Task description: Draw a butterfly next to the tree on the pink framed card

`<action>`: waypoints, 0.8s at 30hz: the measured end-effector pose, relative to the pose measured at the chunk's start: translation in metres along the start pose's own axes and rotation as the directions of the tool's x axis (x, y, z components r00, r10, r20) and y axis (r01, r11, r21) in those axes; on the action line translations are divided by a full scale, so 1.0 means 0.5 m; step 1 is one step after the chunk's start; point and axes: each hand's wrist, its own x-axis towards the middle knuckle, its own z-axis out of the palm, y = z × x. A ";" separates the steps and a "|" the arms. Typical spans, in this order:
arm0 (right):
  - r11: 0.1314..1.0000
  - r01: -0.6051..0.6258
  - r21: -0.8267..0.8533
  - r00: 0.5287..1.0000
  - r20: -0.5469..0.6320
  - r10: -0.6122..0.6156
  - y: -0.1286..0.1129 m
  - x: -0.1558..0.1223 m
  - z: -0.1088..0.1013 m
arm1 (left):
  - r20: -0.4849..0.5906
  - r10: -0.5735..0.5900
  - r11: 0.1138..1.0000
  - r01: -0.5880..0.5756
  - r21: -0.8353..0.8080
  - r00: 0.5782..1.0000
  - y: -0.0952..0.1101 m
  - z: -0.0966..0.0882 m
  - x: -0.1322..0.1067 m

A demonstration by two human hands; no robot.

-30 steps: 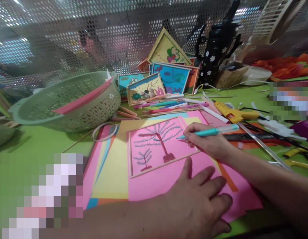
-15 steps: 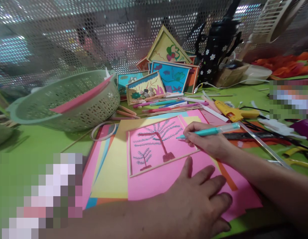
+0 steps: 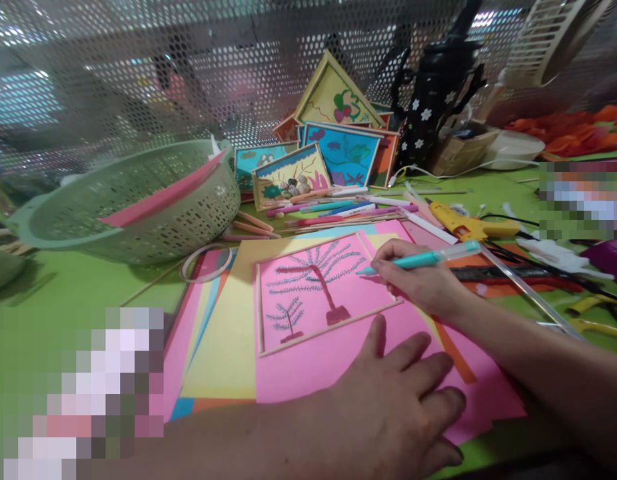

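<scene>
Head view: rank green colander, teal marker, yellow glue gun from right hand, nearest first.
1. Teal marker: in the grip of the right hand.
2. Yellow glue gun: beyond the hand, slightly right.
3. Green colander: far left.

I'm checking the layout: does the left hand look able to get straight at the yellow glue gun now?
Probably not: the right hand, holding the teal marker, and its forearm lie between the left hand and the yellow glue gun.
</scene>
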 end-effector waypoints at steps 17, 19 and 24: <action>1.000 -0.007 0.000 0.998 0.056 0.007 0.004 0.001 -0.002 | -0.014 0.002 1.000 -0.002 0.003 1.000 0.001 -0.003 0.001; 1.000 -0.002 -0.015 0.998 0.058 0.003 0.004 0.001 -0.002 | -0.010 0.001 1.000 -0.001 -0.002 1.000 0.001 -0.003 0.001; 1.000 0.004 -0.028 0.998 0.057 -0.002 0.006 0.001 -0.003 | -0.016 0.000 1.000 0.000 -0.014 1.000 0.001 -0.001 0.001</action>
